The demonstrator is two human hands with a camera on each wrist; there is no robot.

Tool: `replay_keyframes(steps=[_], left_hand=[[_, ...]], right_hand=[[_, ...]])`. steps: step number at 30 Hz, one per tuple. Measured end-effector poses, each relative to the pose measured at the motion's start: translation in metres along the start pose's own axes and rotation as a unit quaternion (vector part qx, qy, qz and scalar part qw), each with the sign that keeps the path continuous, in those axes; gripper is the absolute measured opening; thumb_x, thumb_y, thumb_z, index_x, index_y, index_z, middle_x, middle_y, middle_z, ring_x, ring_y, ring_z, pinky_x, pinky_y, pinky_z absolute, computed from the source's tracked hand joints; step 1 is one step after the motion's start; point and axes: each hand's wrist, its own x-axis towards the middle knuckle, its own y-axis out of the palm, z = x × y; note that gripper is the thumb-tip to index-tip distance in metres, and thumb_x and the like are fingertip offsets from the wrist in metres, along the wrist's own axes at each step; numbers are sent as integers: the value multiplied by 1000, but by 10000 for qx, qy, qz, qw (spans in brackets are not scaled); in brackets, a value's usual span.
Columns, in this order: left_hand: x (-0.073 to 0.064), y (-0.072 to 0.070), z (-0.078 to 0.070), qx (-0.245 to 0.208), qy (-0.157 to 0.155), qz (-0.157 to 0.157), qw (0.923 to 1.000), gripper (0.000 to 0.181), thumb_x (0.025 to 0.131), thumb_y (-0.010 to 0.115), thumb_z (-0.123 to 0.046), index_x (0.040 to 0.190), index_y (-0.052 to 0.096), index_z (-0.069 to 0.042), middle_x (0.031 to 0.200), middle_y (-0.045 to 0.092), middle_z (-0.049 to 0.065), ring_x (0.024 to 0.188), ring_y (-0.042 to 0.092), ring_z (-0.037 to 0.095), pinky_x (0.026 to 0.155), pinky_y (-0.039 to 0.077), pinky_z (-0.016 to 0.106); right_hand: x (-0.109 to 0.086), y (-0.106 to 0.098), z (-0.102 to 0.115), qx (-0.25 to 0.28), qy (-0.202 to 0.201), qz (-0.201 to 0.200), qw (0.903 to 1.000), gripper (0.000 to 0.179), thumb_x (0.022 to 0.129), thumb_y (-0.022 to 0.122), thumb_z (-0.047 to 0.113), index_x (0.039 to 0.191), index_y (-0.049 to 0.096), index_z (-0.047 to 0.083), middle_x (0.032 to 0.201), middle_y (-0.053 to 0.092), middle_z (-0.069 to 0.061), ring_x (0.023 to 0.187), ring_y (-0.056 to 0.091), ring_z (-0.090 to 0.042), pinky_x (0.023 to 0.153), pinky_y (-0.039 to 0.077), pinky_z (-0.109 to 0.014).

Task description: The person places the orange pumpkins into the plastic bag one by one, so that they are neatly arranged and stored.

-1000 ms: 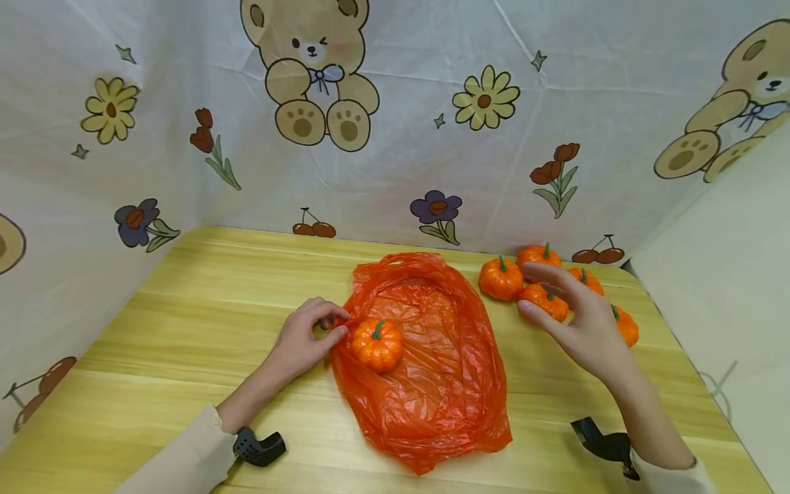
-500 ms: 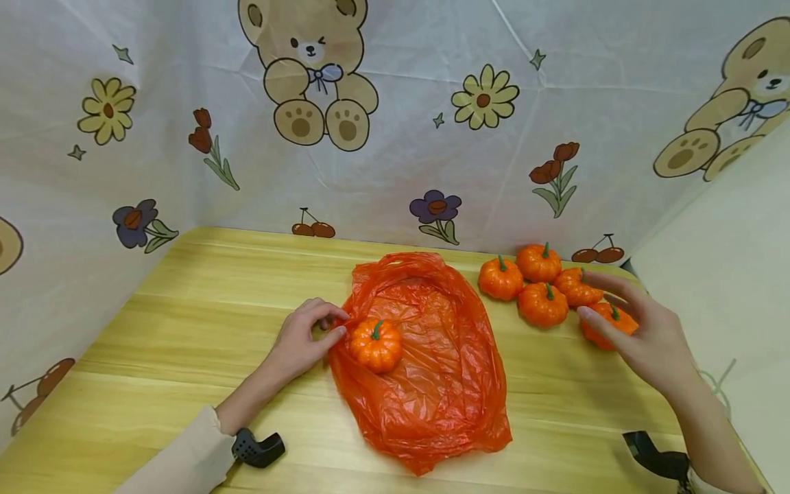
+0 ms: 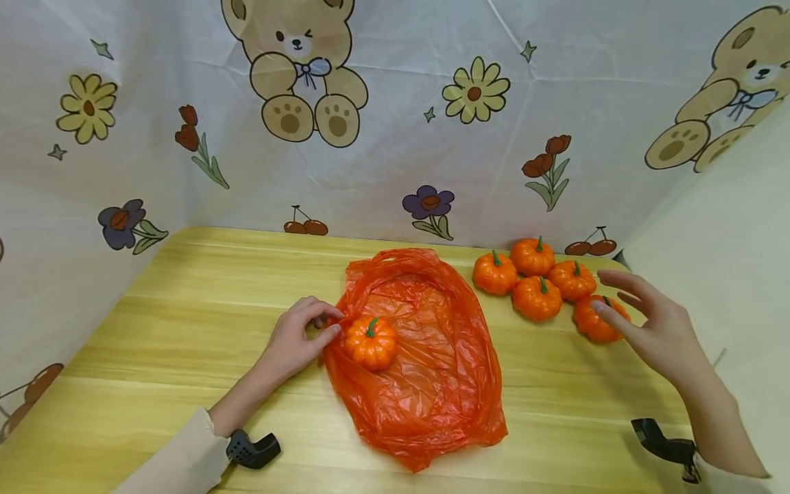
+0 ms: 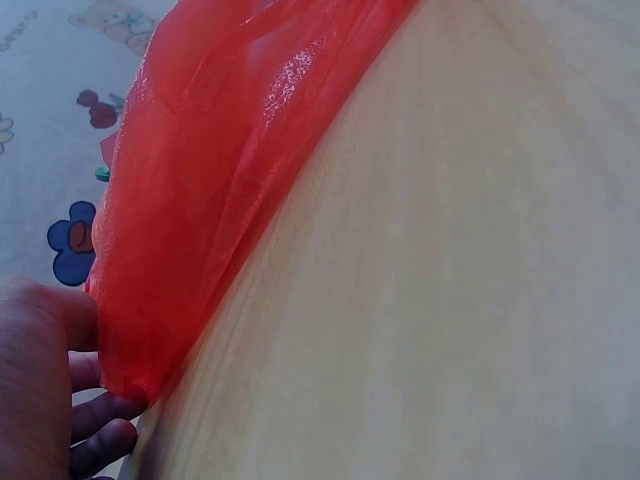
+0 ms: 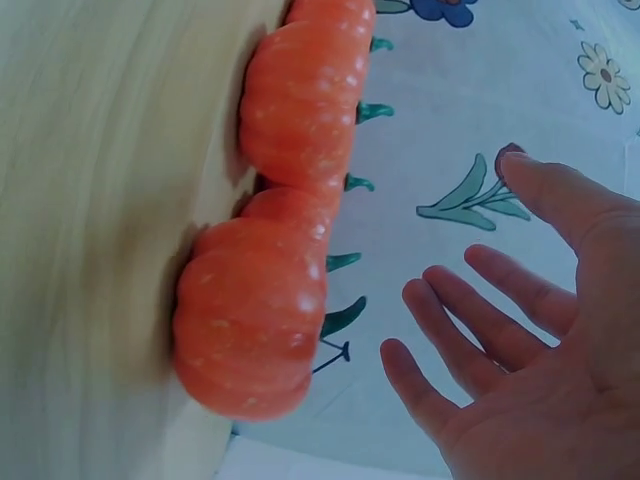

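A red plastic bag [image 3: 432,370] lies spread on the table, its mouth facing up. One small orange pumpkin [image 3: 371,343] with a green stem sits at its left side. My left hand [image 3: 296,339] pinches the bag's left edge; the left wrist view shows the film [image 4: 190,200] between thumb and fingers. My right hand [image 3: 660,333] hovers at the rightmost pumpkin [image 3: 599,321] of a cluster, fingers spread and gently bent. In the right wrist view this pumpkin [image 5: 250,310] is apart from the hand, with nothing in the palm.
Several other small pumpkins [image 3: 537,299] stand close together at the back right of the wooden table [image 3: 204,295]. A cloth [image 3: 382,158] printed with bears and flowers hangs behind, and a white side wall [image 3: 734,274] borders the right. Black wrist mounts [image 3: 253,449] stick out from both sleeves.
From over the middle of the pumpkin cluster, my right hand has moved right to the rightmost pumpkin. The left hand keeps its place at the bag. The head view has shifted slightly.
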Motion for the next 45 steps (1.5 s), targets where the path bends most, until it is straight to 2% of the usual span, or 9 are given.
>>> replay_keyframes(steps=[5, 9, 12, 19, 22, 29, 33, 38, 45], left_hand=[[1, 0, 0, 12, 12, 19, 10000, 16, 92, 80, -11, 105, 79, -20, 91, 63, -5, 85, 54, 15, 75, 45, 29], [0, 0, 0, 10, 8, -8, 10000, 17, 91, 80, -10, 105, 79, -19, 90, 63, -5, 85, 54, 16, 75, 45, 30], [0, -1, -1, 16, 11, -27, 10000, 17, 91, 80, -9, 105, 79, -18, 90, 63, -5, 85, 54, 17, 75, 45, 30], [-1, 0, 0, 12, 11, -37, 10000, 17, 91, 80, -9, 105, 79, -19, 90, 63, -6, 85, 54, 16, 75, 45, 29], [-1, 0, 0, 9, 16, -39, 10000, 17, 91, 80, -9, 105, 79, -19, 90, 63, -6, 85, 54, 15, 75, 45, 29], [-1, 0, 1, 4, 9, -39, 10000, 16, 91, 80, -10, 104, 79, -20, 91, 63, -5, 86, 54, 15, 75, 45, 29], [-1, 0, 1, 2, 26, -46, 10000, 16, 91, 80, -9, 104, 79, -19, 91, 63, -4, 86, 54, 15, 75, 45, 29], [-1, 1, 0, 2, 47, -60, 10000, 16, 91, 80, -9, 103, 79, -19, 91, 64, -5, 85, 54, 15, 75, 45, 30], [-1, 0, 0, 9, 37, -72, 10000, 16, 91, 80, -9, 103, 79, -19, 91, 64, -5, 85, 54, 15, 75, 45, 29]], right_hand=[[-3, -2, -14, -190, 276, 87, 9994, 58, 96, 79, 16, 149, 57, 15, 133, 50, 36, 121, 42, 25, 95, 32, 5], [-5, -3, -27, -351, 446, 339, 9978, 63, 98, 77, 23, 154, 52, 13, 148, 58, 3, 119, 37, 27, 93, 30, 7], [-5, -3, -34, -393, 511, 547, 9964, 66, 99, 76, 24, 156, 47, 9, 149, 54, -28, 136, 46, 6, 92, 28, 7], [-6, 0, -45, -532, 827, 905, 9910, 72, 98, 77, 29, 156, 43, 3, 152, 49, -32, 143, 45, -37, 110, 43, -15], [-6, 0, -47, -580, 927, 1026, 9887, 76, 96, 79, 31, 156, 42, 2, 153, 48, -32, 136, 45, -54, 103, 41, -7], [-6, 3, -49, -603, 1257, 1290, 9818, 86, 94, 82, 33, 158, 37, -2, 154, 42, -38, 132, 44, -66, 99, 42, -72], [-7, 2, -52, -779, 1258, 1111, 9827, 83, 92, 83, 35, 156, 41, 0, 149, 49, -38, 128, 49, -61, 93, 51, -47], [-8, -3, -52, -767, 1347, 593, 9861, 83, 92, 83, 38, 157, 43, 4, 149, 52, -34, 124, 52, -55, 72, 35, -8], [-8, -5, -50, -620, 1473, 437, 9862, 86, 94, 80, 37, 160, 37, 2, 153, 46, -36, 124, 50, -57, 70, 33, 1]])
